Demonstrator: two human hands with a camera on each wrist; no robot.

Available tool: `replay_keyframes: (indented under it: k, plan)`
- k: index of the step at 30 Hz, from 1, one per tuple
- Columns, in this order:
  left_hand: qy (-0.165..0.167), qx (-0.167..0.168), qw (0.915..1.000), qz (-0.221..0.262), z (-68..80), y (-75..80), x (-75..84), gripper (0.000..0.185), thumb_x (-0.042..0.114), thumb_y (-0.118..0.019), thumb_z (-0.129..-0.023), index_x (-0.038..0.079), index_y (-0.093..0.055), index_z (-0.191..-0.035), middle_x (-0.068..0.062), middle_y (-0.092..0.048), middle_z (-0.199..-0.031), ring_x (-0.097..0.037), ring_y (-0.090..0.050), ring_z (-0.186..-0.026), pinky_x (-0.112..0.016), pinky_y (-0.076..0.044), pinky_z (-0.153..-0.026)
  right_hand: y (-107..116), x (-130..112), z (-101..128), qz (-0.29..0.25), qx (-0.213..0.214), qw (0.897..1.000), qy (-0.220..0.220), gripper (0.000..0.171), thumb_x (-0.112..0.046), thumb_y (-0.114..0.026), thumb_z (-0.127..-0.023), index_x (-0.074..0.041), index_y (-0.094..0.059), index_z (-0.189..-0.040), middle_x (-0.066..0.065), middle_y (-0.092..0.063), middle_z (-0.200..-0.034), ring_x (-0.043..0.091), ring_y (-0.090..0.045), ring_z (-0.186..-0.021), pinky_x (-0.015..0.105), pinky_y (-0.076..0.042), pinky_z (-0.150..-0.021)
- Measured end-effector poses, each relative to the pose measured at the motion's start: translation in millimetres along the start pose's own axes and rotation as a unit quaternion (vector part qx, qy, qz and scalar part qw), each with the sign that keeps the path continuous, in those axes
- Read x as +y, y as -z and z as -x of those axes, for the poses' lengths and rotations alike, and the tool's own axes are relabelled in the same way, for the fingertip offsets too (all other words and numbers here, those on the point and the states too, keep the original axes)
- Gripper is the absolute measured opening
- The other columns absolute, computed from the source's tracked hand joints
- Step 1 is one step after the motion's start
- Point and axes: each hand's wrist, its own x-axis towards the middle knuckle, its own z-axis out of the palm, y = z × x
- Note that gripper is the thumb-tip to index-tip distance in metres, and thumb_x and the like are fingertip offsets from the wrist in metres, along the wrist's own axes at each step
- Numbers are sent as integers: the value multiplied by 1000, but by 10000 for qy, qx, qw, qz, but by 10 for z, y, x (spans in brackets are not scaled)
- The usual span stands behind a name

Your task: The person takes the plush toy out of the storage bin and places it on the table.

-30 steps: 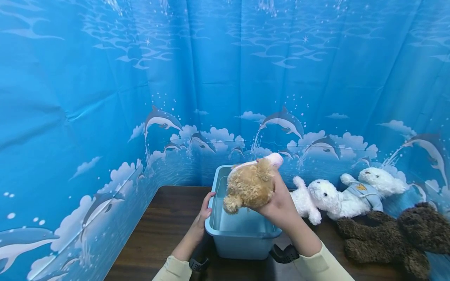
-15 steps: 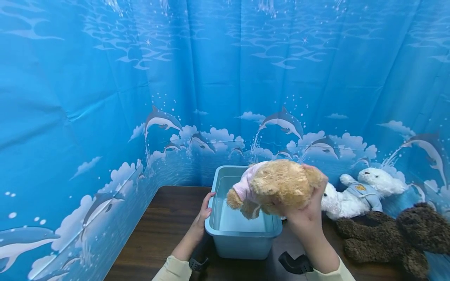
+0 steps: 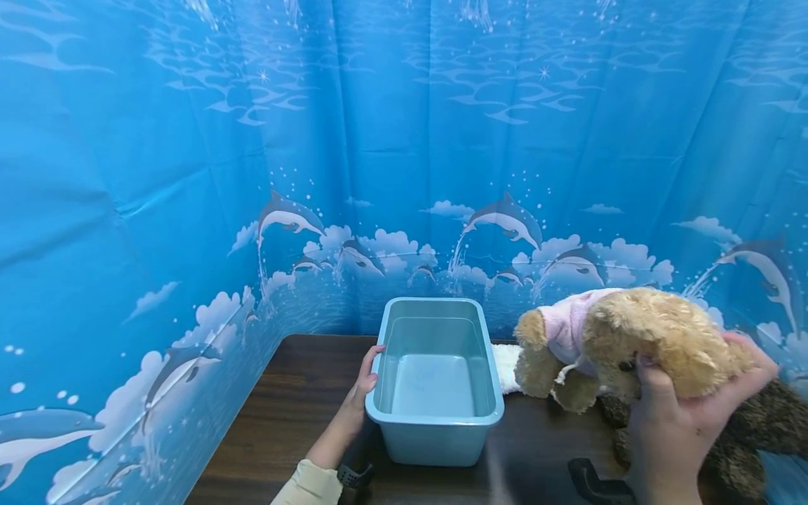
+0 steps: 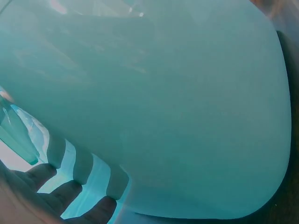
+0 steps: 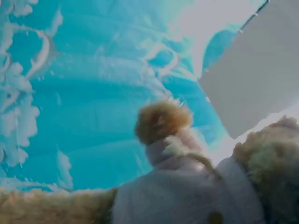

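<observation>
My right hand [image 3: 684, 410] grips a tan teddy bear [image 3: 656, 330] by its head, thumb beside the face. The bear wears a pale pink top [image 3: 571, 326] and is held sideways above the right of the table, legs toward the left. In the right wrist view its blurred pink top [image 5: 182, 196] and a furry paw [image 5: 163, 121] fill the lower part. My left hand [image 3: 362, 386] holds the left rim of a light blue plastic bin [image 3: 435, 442]. Three of its fingertips [image 4: 103, 207] show at the bin's outer side [image 4: 187, 116] in the left wrist view.
Behind the bear, a bit of white plush [image 3: 507, 368] shows on the dark wooden table [image 3: 284, 400]. A dark brown plush toy [image 3: 735, 456] lies at the right, partly covered by my hand. A blue dolphin-print curtain [image 3: 391, 140] hangs around the table.
My right hand has carried the teddy bear from over the bin to the right, turning it sideways. The white plush toys are now mostly hidden behind it. My left hand has stayed on the rim.
</observation>
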Motion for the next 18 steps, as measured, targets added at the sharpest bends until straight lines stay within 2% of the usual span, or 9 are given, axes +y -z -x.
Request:
replay_keyframes:
  k: [3, 5, 6, 8, 11, 12, 15, 18]
  plan:
    - [5, 50, 10000, -48, 3, -5, 0, 69, 43, -34, -106, 26, -14, -170, -10, -29, -169, -39, -41, -141, -61, -43, -114, 120, -78, -86, 942, 424, 9930, -580, 73, 10, -81, -85, -11, -44, -144, 13, -46, -144, 26, -52, -124, 24, -53, -91]
    - [12, 71, 10000, -29, 5, -8, 0, 69, 42, -34, -106, 26, -13, -170, -10, -29, -169, -40, -41, -142, -61, -43, -115, 185, -126, -146, 1626, 565, 9780, -1180, 77, 4, -87, -84, -17, -45, -145, 6, -48, -143, 22, -53, -126, 21, -54, -91]
    - [19, 73, 10000, -6, 5, -11, -1, 69, 42, -34, -106, 26, -13, -170, -9, -29, -169, -40, -41, -142, -60, -43, -115, 224, -138, -176, 2058, 582, 9660, -1455, 78, -2, -90, -85, -21, -44, -145, 2, -49, -140, 19, -53, -124, 20, -53, -89]
    - [48, 73, 10000, 6, 5, -14, -6, 69, 40, -33, -106, 27, -13, -170, -9, -28, -169, -41, -40, -143, -58, -43, -114, 304, -150, -233, 2949, 508, 9338, -1964, 77, -15, -92, -87, -30, -43, -144, -6, -49, -132, 15, -54, -117, 20, -51, -84]
    - [77, 75, 9999, 32, 2, -15, -1, 68, 40, -33, -106, 27, -13, -170, -8, -28, -169, -41, -40, -143, -58, -43, -115, 414, -116, -313, 4204, 236, 8692, -2590, 73, -42, -91, -87, -41, -40, -139, -11, -46, -121, 11, -51, -104, 26, -45, -80]
    - [75, 86, 9999, 21, 0, -13, 3, 68, 40, -33, -106, 27, -13, -170, -8, -28, -169, -41, -40, -143, -59, -43, -115, 448, -92, -344, 4470, 100, 8506, -2767, 72, -50, -89, -87, -42, -39, -137, -10, -46, -119, 13, -50, -102, 28, -43, -79]
    - [86, 186, 9998, 39, -9, -10, 13, 70, 44, -35, -106, 26, -14, -170, -7, -29, -169, -40, -41, -142, -63, -42, -115, 519, 44, -445, 4743, -446, 8234, -3082, 68, -59, -83, -90, -35, -37, -135, 3, -51, -124, 22, -52, -106, 34, -42, -80]
    - [81, 184, 9998, 27, -18, -14, 17, 72, 44, -35, -106, 23, -12, -171, -8, -28, -169, -40, -42, -142, -60, -43, -115, 599, 217, -537, 4772, -1307, 8075, -3213, 65, -52, -72, -100, -20, -29, -137, 23, -48, -133, 36, -53, -114, 34, -47, -75]
